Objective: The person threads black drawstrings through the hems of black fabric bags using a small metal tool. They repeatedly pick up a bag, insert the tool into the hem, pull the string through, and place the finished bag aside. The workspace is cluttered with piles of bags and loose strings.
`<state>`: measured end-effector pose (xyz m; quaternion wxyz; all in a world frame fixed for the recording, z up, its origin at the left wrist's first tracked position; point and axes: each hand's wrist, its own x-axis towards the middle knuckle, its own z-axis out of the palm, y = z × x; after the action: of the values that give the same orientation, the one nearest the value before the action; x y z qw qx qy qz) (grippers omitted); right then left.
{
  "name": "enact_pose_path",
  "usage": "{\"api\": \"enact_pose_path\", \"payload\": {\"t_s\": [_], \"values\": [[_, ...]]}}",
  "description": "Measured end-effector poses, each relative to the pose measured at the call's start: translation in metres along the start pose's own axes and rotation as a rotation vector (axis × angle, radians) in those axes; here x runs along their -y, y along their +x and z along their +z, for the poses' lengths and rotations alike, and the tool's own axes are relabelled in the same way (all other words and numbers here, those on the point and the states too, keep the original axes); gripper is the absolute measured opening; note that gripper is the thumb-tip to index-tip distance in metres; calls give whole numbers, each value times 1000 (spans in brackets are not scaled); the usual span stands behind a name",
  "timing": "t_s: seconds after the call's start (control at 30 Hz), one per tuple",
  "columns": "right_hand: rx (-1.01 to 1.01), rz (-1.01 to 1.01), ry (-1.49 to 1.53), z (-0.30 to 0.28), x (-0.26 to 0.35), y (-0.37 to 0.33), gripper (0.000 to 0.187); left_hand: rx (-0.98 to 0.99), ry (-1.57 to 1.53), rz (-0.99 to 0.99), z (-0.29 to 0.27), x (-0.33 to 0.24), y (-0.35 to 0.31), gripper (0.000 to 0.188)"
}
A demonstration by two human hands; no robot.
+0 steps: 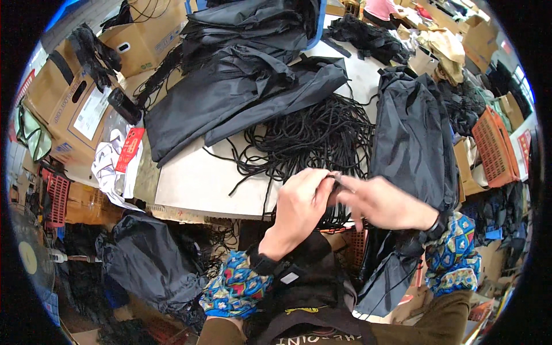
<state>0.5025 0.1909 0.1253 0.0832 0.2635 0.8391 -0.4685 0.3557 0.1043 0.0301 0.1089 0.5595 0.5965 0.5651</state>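
My left hand is closed in a pinch at the front edge of the table, its thumb and forefinger pressed together. A small dark bit shows at the fingertips, too small to name. My right hand meets it from the right, its fingers bent toward the left fingertips and smeared by motion. Just beyond both hands lies a tangled heap of black cords, some hanging over the table edge. Black fabric bags lie stacked behind the cords. Another pile of black bags rests beside my right hand.
At the left stand cardboard boxes, with a black cylinder near them. A white tabletop lies under the work. Below its left edge sits a black bundle. An orange basket stands far right. A person in pink is at the back.
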Motion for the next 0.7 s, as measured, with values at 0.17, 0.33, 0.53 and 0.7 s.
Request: {"api": "enact_pose_path", "payload": {"t_s": [0.17,0.33,0.53,0.7], "values": [[-192,-86,315,-3,-25,-11,27,-2,9,55,-8,14,7,12],[81,119,541,11,-22,-7,29,-14,132,255,8,-3,14,11],[-336,226,565,-32,-25,-62,33,148,641,197,-10,69,10,13],[-767,279,598,-56,-84,-134,30,305,625,64,-7,109,49,15]]}}
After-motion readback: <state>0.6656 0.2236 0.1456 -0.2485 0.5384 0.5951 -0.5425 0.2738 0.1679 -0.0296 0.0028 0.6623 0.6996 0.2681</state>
